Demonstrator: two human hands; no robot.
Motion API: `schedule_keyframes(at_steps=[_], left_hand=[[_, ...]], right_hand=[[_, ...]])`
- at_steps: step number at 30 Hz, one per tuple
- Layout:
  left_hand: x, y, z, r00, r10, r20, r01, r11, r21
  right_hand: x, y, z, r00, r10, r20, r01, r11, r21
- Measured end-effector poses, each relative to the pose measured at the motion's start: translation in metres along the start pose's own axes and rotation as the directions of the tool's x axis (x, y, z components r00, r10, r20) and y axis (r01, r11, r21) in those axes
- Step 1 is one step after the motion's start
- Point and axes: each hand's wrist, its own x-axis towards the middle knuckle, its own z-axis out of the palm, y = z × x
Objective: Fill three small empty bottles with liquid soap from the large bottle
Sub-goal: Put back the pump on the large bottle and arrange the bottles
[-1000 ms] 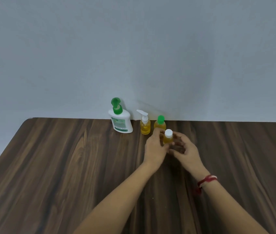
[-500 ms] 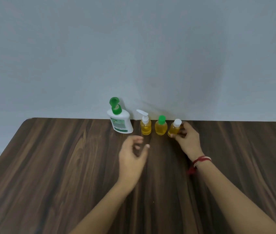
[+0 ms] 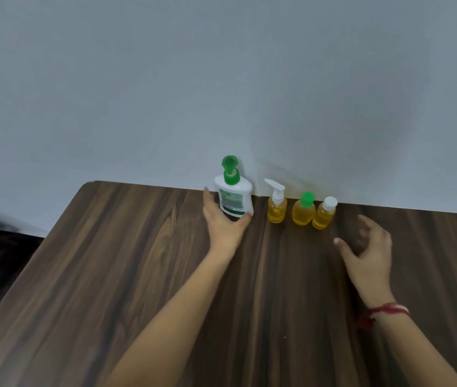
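Observation:
The large white soap bottle [image 3: 232, 198] with its green flip cap open stands at the table's far edge by the wall. My left hand [image 3: 223, 222] grips its lower body, thumb on the right and fingers on the left. To its right stand three small bottles of yellow liquid in a row: a white pump bottle [image 3: 277, 208], a green-capped bottle [image 3: 303, 212] and a white-capped bottle [image 3: 324, 215]. My right hand [image 3: 368, 248] hovers in front of and right of the white-capped bottle, fingers loosely spread, holding nothing.
The dark wooden table [image 3: 138, 275] runs up to a plain grey wall [image 3: 221, 79]. Its rounded far-left corner and left edge border a dark floor area.
My right hand has let go of the white-capped bottle, which now stands in the row, and drawn back. My left hand has reached forward and taken hold of the large bottle.

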Motion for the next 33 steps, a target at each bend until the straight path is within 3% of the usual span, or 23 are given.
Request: schedule_keyframes(at_steps=[3, 7, 10, 17, 21, 24, 33], left_hand=[[-0.001, 0.007, 0.015, 0.999, 0.005, -0.035, -0.007, 0.997, -0.072], [0.004, 0.015, 0.029, 0.989, -0.025, -0.143, 0.017, 0.998, -0.055], [0.016, 0.009, 0.027, 0.982, 0.032, -0.184, -0.035, 0.999, -0.014], [0.028, -0.009, 0.003, 0.984, 0.099, 0.149, -0.103, 0.994, 0.020], [0.043, -0.011, -0.010, 0.946, 0.009, 0.324, 0.005, 0.999, -0.043], [0.058, -0.006, -0.019, 0.898, -0.026, 0.439, 0.026, 1.000, 0.007], [0.093, 0.011, -0.032, 0.725, -0.046, 0.687, -0.104, 0.979, 0.175]], right_hand=[[-0.015, -0.001, -0.009, 1.000, 0.005, -0.009, -0.005, 1.000, 0.000], [-0.034, -0.010, -0.012, 0.998, -0.049, -0.028, 0.049, 0.999, 0.018], [-0.051, -0.013, -0.007, 0.997, -0.071, -0.008, 0.071, 0.997, 0.040], [-0.039, -0.005, -0.001, 0.999, -0.001, 0.038, -0.004, 0.991, 0.130], [-0.019, 0.003, -0.009, 1.000, 0.020, 0.018, -0.022, 0.995, 0.097], [-0.003, 0.007, -0.011, 0.998, 0.050, 0.035, -0.053, 0.995, 0.090], [0.050, 0.004, 0.000, 0.921, 0.026, 0.388, -0.103, 0.978, 0.179]])
